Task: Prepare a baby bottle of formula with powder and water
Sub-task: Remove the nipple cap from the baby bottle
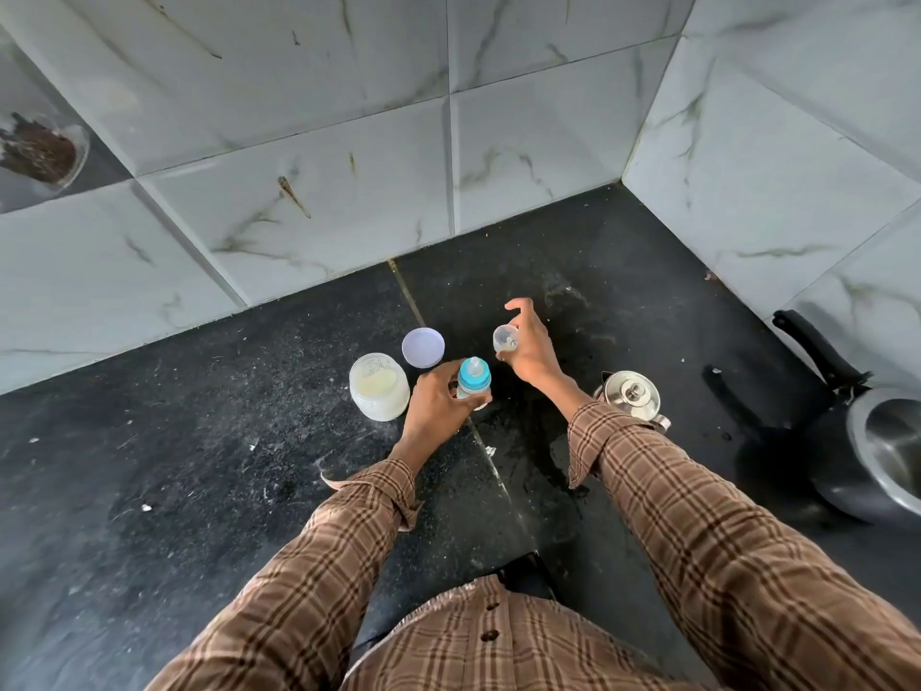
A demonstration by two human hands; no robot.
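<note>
While left hand (432, 406) grips teal-collared bottle (474, 381), right hand (529, 347) holds clear cap (505, 339)

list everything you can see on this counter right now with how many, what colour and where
Open white plastic powder jar: one, left of the bottle.
Pale lilac round lid: one, flat behind the jar.
Baby bottle with blue collar and clear teat: one, centre, in the left hand.
Clear plastic bottle cap: one, in the right hand.
Steel lidded pot: one, right of the hands.
Black-handled pan: one, far right.
Black stone counter: one.
Left hand: gripping the bottle.
Right hand: holding the cap.
</note>
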